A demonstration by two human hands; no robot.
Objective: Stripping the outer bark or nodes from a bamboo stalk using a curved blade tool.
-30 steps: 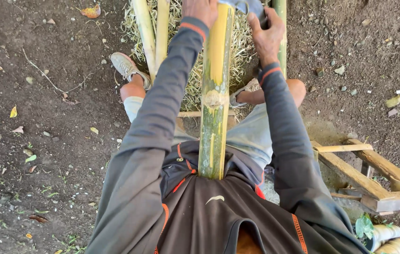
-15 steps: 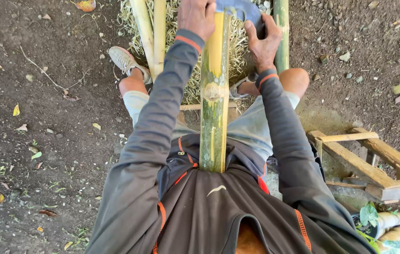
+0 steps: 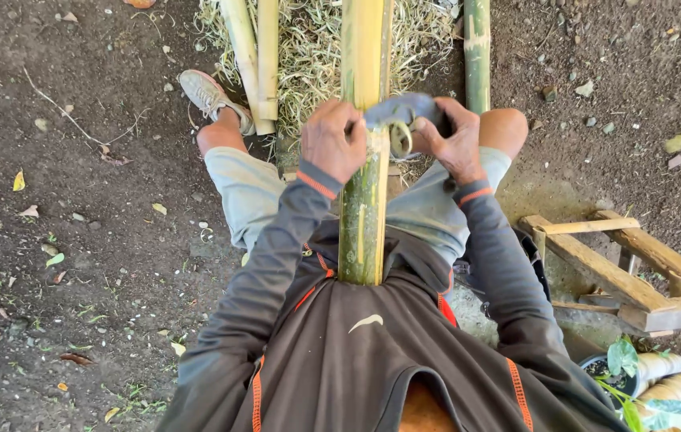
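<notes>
A long bamboo pole (image 3: 364, 192), yellow above and green below, runs from my chest away between my knees. A scraping blade (image 3: 401, 120) with a grey wrapped grip lies across it. My left hand (image 3: 332, 140) is closed on the blade's left end, against the pole's left side. My right hand (image 3: 452, 140) grips the wrapped right end of the blade. A curl of shaving hangs under the blade. Both sleeves are dark grey with orange cuffs.
Bamboo shavings (image 3: 312, 48) are heaped on the dirt ahead with other bamboo poles (image 3: 248, 56) and a green one (image 3: 476, 48). My shoe (image 3: 208, 96) rests at the left. A wooden frame (image 3: 620, 264) and a potted plant (image 3: 624, 368) stand at the right.
Both hands have drawn the blade along the pole toward my body, from the far end to about knee level. The camera view has tilted with them.
</notes>
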